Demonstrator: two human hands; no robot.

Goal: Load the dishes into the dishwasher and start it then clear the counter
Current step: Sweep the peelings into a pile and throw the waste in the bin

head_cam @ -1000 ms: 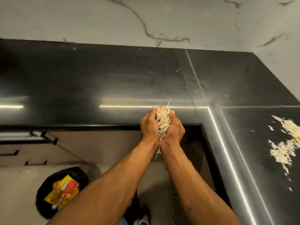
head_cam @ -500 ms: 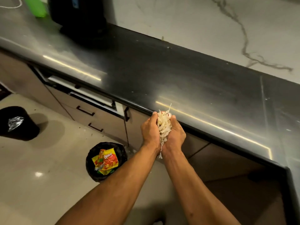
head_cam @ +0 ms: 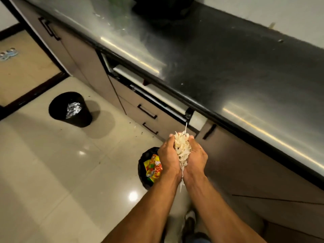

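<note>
Scraps (head_cam: 181,149) between hands, nearer bin (head_cam: 149,168)

Both forearms bare, no sleeves, watch or rings visible on left hand (head_cam: 169,159) or right hand (head_cam: 196,159); light-and-dark shoe (head_cam: 190,219) and a bit of blue trouser (head_cam: 198,240) at bottom edge.

Second black bin (head_cam: 71,109) with crumpled foil (head_cam: 73,108) on glossy floor tiles (head_cam: 52,172)
</note>
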